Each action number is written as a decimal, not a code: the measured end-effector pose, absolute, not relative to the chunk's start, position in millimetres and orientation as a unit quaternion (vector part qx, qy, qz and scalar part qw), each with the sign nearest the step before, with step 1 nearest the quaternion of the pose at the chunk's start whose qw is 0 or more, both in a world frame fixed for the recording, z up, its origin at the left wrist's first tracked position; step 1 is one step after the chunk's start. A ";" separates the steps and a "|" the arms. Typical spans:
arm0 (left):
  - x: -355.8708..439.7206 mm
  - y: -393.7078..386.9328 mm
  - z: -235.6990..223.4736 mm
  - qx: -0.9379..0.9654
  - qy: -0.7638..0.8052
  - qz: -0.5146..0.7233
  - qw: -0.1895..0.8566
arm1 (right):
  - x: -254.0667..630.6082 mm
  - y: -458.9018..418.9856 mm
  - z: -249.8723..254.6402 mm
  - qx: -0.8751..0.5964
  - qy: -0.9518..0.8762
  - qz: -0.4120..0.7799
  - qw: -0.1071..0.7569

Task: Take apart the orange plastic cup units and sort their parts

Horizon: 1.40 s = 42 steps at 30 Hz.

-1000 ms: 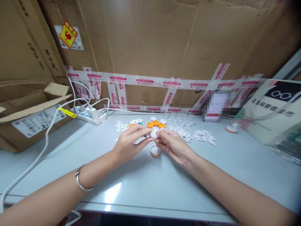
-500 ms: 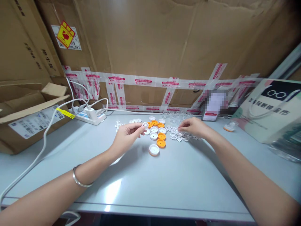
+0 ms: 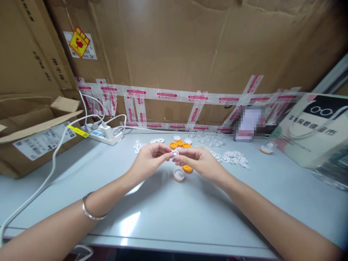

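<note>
1. Your left hand (image 3: 148, 161) and right hand (image 3: 199, 162) meet above the surface (image 3: 174, 214), fingers of both pinched closed on one small white piece (image 3: 174, 154) between the fingertips.
2. Just below your fingers, a white-topped cap (image 3: 178, 175) sits on the surface, with an orange cap (image 3: 187, 169) just beside it, under your right hand.
3. Beyond your fingers, more orange caps (image 3: 179, 144) cluster together.
4. To the right of your right fingers lies a heap of small white rings (image 3: 234, 158).
5. Far left of your left fingers rests a power strip (image 3: 106, 134).
</note>
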<state>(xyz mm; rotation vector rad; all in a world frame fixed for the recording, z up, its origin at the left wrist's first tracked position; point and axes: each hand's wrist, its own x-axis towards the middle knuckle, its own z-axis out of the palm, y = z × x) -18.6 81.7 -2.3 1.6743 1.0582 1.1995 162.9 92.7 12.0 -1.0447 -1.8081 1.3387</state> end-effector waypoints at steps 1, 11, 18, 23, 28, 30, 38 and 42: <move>-19.1 81.3 -2.9 0.673 0.414 0.478 0.384 | 158.8 90.5 10.3 -0.396 -0.678 0.526 0.326; -23.5 79.2 -4.6 0.830 0.326 0.435 -0.126 | 142.9 82.3 10.2 -0.419 -0.531 0.587 0.445; -22.1 74.0 1.4 0.832 0.306 0.443 -0.137 | 143.7 74.6 16.9 -0.373 -0.558 0.583 0.457; -20.2 72.7 1.0 0.832 0.308 0.442 -0.132 | 146.6 74.5 14.9 -0.379 -0.622 0.504 0.464; -19.1 69.5 1.5 0.825 0.327 0.437 -0.147 | 147.5 73.7 12.1 -0.371 -0.671 0.452 0.456; -18.5 68.5 2.3 0.822 0.331 0.441 -0.142 | 148.0 73.6 12.3 -0.369 -0.677 0.449 0.452; -18.5 68.5 0.9 0.827 0.320 0.438 -0.149 | 151.0 72.4 13.7 -0.370 -0.702 0.427 0.433; -18.9 68.5 -0.5 0.830 0.312 0.439 -0.147 | 150.3 71.9 12.3 -0.383 -0.692 0.432 0.432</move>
